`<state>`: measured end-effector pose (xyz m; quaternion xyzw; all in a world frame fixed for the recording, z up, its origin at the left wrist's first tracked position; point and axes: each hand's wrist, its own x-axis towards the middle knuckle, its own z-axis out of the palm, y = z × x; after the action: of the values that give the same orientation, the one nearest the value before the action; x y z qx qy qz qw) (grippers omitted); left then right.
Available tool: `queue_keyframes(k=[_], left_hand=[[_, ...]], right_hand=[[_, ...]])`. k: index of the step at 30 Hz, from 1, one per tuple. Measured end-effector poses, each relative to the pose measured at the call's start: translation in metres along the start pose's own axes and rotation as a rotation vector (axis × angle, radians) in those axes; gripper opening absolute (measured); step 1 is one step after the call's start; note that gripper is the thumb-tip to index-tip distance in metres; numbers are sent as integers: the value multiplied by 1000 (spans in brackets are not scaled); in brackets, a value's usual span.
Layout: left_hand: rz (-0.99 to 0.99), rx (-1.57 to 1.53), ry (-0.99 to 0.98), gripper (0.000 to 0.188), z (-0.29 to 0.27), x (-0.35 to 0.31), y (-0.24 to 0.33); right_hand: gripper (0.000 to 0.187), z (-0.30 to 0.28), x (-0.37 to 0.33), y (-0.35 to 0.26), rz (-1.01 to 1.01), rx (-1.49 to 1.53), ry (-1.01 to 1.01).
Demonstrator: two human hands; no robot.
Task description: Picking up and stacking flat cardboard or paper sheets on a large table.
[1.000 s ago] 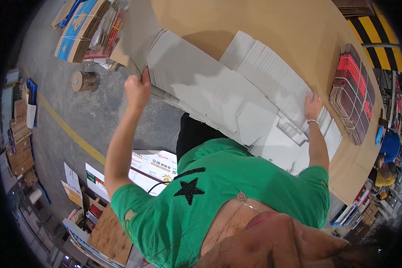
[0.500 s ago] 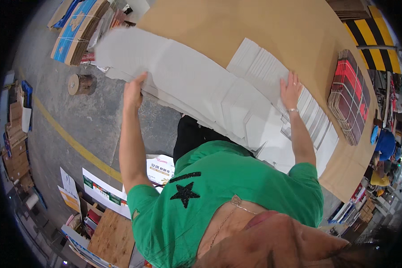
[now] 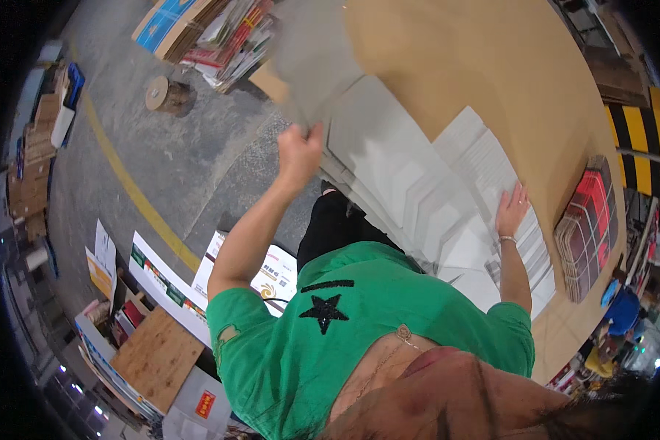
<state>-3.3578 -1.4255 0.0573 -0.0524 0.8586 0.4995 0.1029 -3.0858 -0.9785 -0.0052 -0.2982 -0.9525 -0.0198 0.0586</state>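
Fanned-out white cardboard sheets point(image 3: 396, 139) spread across the brown tabletop, overlapping in a long row. My left hand point(image 3: 299, 155) is closed on the near edge of a large greyish-white cardboard sheet point(image 3: 312, 55), which is smeared by motion and stretches toward the far edge of the table. Its fingertips are partly hidden. On the right, my right hand point(image 3: 512, 211) lies with fingers stretched out on a second fanned group of white sheets point(image 3: 477, 150), gripping nothing. More loose white sheets lie close to my body.
A strapped bundle of dark and red printed cardboard point(image 3: 588, 231) sits at the table's right side. Tied cardboard stacks point(image 3: 180, 29) and a round spool point(image 3: 167, 95) stand on the floor at left. Printed panels point(image 3: 165, 282) and a wooden board point(image 3: 158, 359) are at lower left.
My left hand has closed and moved right and nearer, with the large sheet shifting and blurring. My right hand still rests on the sheets. The whole view has swung leftward.
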Motion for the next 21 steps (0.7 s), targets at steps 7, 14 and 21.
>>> queue_keyframes(k=[7, 14, 21], left_hand=[[-129, -349, -17, 33, -2, 19, -40], [-127, -644, -224, 31, 2, 7, -31], [-270, -852, -208, 35, 5, 7, -50]], right_hand=[[49, -11, 45, -49, 71, -60, -110], [47, -16, 126, -289, 206, 1540, -587], [58, -25, 118, -343, 35, 1596, -762]])
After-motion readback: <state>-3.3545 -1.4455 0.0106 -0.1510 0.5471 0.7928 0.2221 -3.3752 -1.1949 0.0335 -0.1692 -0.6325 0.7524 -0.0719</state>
